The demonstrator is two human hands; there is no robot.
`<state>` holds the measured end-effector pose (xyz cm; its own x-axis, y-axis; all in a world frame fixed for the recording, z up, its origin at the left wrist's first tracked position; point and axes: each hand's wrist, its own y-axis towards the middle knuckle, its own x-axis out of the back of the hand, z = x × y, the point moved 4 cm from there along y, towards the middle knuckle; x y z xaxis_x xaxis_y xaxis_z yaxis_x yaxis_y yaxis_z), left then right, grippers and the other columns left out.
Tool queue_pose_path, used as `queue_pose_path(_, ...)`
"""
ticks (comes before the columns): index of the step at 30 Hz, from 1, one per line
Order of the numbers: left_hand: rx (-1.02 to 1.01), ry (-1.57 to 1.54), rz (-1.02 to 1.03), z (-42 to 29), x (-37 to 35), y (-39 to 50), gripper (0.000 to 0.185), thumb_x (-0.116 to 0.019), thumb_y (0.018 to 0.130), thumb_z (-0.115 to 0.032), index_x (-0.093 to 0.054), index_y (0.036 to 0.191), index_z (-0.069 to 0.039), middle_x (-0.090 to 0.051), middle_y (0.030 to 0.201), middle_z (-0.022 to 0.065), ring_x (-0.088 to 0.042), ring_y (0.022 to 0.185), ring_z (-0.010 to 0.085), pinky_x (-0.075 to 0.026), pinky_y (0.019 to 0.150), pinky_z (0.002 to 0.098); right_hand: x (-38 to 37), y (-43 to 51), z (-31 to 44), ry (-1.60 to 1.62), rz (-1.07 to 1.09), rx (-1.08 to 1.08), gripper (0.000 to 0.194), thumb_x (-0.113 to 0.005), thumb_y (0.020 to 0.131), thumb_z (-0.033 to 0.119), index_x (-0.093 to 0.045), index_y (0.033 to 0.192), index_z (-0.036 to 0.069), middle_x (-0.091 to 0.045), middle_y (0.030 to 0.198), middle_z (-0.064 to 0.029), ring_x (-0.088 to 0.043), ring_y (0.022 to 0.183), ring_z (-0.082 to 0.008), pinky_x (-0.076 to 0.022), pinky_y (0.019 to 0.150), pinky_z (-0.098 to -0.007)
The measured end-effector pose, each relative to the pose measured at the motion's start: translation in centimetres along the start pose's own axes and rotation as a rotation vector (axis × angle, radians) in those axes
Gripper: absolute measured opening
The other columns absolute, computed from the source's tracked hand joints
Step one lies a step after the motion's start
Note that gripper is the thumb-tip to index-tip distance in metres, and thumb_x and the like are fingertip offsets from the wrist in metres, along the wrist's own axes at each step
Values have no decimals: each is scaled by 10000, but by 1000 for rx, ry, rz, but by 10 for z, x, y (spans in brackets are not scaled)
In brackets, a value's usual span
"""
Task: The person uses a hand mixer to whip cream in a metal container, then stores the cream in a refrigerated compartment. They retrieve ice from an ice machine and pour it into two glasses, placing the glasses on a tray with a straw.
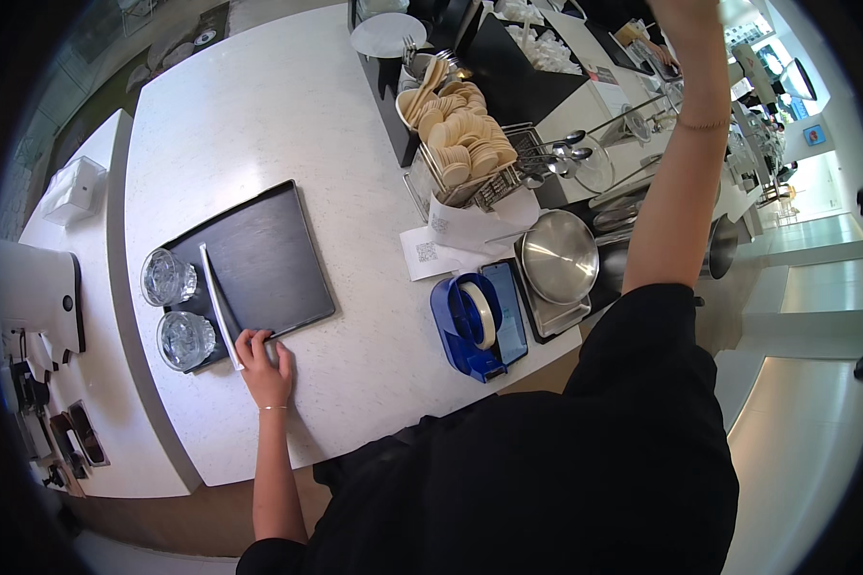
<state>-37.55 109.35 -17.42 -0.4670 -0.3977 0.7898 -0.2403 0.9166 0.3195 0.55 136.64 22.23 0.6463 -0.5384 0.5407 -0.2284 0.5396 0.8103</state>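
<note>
My left hand [265, 374] is at the near edge of a black rectangular tray [266, 266], fingers over its rim and thumb outside. Beside those fingers is the near end of a long, narrow white paper strip [217, 302], which lies across the tray. Two clear glasses, one farther [169, 277] and one nearer [185, 341], stand at the tray's left side. My right arm stretches far forward over the right side of the counter. Only part of my right hand [683, 16] shows at the top edge; its fingers and anything in them are cut off.
A blue tape dispenser [449, 330], a phone [507, 309] and a round steel dish [559, 255] sit on the white counter [374, 388]. Behind them are wooden spoons [467, 136] in a wire basket, printed slips [424, 253] and metal spoons [562, 154]. A tissue box [73, 190] stands left.
</note>
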Motion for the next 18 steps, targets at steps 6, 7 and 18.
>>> queue_pose_path(6,-33,-9,-16,2,-3,0,222,-601,745,-76,-555,958,-33,-466,1076,156,-499,965,330,-422,811,402,-41,-147,-141,-777,726,-257,486,-707,701,356,-573,1044,38,-641,845,-173,-628,793,-314,-483,716,-382)
queue_pose_path(7,-29,-8,-18,3,-2,-1,224,-601,746,-78,-555,961,-34,-465,1080,157,-499,966,329,-422,811,401,-46,-156,-138,-740,859,-439,474,-711,692,371,-596,1006,36,-638,898,-182,-616,863,-323,-486,744,-397)
queue_pose_path(18,36,1,4,6,-4,-4,238,-603,753,-137,-563,976,-66,-469,1098,142,-492,992,328,-411,820,410,0,-120,-75,-184,95,-220,311,-578,864,335,-614,881,26,-661,759,-108,-650,676,-244,-487,631,-299)
